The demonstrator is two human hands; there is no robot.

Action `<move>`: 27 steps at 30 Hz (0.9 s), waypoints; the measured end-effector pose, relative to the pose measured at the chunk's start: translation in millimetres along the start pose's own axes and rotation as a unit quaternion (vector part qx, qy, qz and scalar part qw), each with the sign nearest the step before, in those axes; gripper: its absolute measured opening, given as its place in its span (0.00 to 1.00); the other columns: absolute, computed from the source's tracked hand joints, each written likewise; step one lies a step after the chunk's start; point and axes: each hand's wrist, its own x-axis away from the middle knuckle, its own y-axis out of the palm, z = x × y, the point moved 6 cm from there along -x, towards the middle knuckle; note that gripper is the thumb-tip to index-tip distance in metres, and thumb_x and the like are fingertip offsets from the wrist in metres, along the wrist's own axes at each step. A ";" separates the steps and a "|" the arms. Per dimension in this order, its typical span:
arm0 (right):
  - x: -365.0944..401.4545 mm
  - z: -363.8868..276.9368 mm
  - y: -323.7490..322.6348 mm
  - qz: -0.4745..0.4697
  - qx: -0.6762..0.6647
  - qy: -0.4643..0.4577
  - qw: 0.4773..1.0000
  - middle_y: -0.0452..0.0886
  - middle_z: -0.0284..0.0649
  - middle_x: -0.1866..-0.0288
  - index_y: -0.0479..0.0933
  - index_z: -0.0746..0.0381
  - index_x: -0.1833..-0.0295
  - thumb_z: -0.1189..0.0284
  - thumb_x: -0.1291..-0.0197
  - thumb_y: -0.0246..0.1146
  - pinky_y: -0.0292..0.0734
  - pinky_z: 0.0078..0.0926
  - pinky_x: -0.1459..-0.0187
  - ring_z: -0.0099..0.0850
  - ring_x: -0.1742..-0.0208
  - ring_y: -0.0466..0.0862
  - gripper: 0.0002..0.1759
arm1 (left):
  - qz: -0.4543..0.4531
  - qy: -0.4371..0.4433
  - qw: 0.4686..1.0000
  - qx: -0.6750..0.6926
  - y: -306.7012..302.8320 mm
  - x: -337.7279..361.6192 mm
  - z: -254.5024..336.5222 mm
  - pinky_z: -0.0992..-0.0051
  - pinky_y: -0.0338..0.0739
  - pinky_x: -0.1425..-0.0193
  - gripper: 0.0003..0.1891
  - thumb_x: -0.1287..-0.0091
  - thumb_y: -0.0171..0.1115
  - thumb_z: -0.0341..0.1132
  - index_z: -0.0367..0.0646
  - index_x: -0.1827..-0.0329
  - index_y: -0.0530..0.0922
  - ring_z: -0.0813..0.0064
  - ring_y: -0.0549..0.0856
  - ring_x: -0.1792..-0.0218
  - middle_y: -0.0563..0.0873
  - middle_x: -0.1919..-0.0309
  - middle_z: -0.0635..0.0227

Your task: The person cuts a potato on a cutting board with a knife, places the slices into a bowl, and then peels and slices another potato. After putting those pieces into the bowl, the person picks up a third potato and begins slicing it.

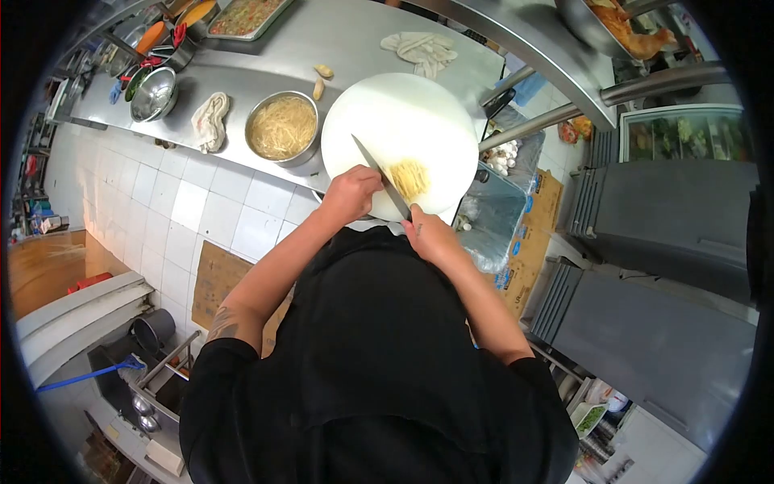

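Note:
On a round white cutting board (435,109) lies a small pile of thin pale yellow strips (409,179). A long-bladed knife (369,157) crosses the board just left of the pile, its tip pointing up and left. My right hand (431,235) is closed round the handle at the board's near edge. Bent fingers of my left hand (355,194) are pressed together beside the blade, on its left side; what they hold, if anything, is hidden. A steel bowl (314,148) filled with thin pale shreds (282,127) stands left of the board.
Behind the board lies a crumpled cloth (419,50), and another cloth (210,123) sits left of the bowl. Two small yellowish pieces (323,71) are near the board's upper left. A metal rail (528,129) runs at the right, above a plastic-lined bin (493,211).

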 end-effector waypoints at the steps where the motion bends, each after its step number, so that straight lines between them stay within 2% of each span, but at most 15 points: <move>1: -1.6 -3.2 -0.7 0.015 -0.010 -0.012 1.000 0.90 0.62 0.59 0.74 0.64 0.44 0.58 0.17 0.59 0.82 0.65 0.52 0.66 0.55 0.90 0.18 | -0.004 0.002 1.000 -0.004 -0.9 -0.5 1.2 0.62 0.90 0.50 0.13 0.48 0.67 0.15 0.39 0.63 0.91 0.59 0.92 0.52 0.93 0.57 0.66; 13: 11.6 -14.3 -17.7 -0.024 -0.008 0.010 1.000 0.90 0.62 0.58 0.75 0.65 0.43 0.57 0.16 0.59 0.83 0.63 0.50 0.65 0.53 0.90 0.19 | -0.051 -0.013 0.999 -0.006 -4.6 -3.3 3.2 0.62 0.89 0.48 0.13 0.46 0.67 0.15 0.39 0.62 0.91 0.59 0.92 0.51 0.93 0.58 0.65; 15: 4.3 -1.1 1.8 -0.015 -0.008 0.005 1.000 0.90 0.62 0.58 0.75 0.65 0.43 0.57 0.16 0.59 0.83 0.63 0.50 0.65 0.53 0.90 0.19 | -0.050 -0.015 0.999 0.000 -4.2 -2.8 3.9 0.62 0.89 0.47 0.13 0.46 0.67 0.15 0.39 0.62 0.91 0.59 0.92 0.50 0.93 0.58 0.65; 19: 8.8 -12.8 -14.8 -0.031 -0.013 0.008 0.999 0.90 0.63 0.58 0.74 0.65 0.43 0.58 0.16 0.59 0.82 0.64 0.49 0.66 0.53 0.90 0.19 | -0.056 -0.023 0.998 -0.002 -4.8 -1.5 3.4 0.62 0.89 0.47 0.13 0.46 0.66 0.16 0.39 0.62 0.91 0.59 0.91 0.50 0.93 0.58 0.65; 27: 3.4 -8.7 1.5 -0.014 -0.009 -0.010 1.000 0.90 0.63 0.58 0.73 0.65 0.44 0.58 0.16 0.59 0.82 0.65 0.51 0.66 0.54 0.89 0.18 | -0.054 -0.034 0.998 -0.005 -7.9 0.7 4.2 0.62 0.89 0.47 0.12 0.46 0.66 0.16 0.39 0.63 0.90 0.58 0.91 0.50 0.92 0.58 0.64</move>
